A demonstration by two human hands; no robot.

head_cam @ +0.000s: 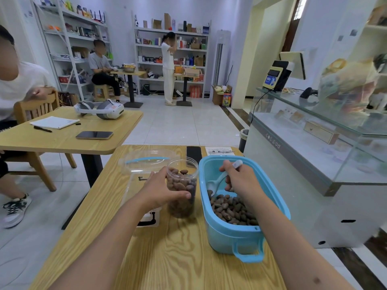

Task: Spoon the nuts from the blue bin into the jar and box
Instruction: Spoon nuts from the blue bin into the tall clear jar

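On the wooden table (167, 248) the blue bin (228, 235) serves as the anchor for everything else. It stands toward the right edge of the table, its handle facing the person, and brown nuts (230, 208) lie heaped in its near half, while the far half shows bare blue floor.

The right hand (240, 181) reaches into the bin from above, fingers curled around the handle of a white spoon (216, 182). The spoon's bowl points down and left, just above the far edge of the nut pile; whether it carries any nuts cannot be told.

Just left of the bin stands a clear plastic jar (182, 185), upright, without a lid, and mostly full of nuts. The left hand (161, 190) grasps it from its left side, thumb across the near face and fingers wrapped behind.

Left of the jar lies a clear box (144, 176), with its transparent lid, blue-trimmed, at its far end.

Beyond the bin, at the far edge of the table, lie a black phone (194, 153) and a white paper slip (219, 151).
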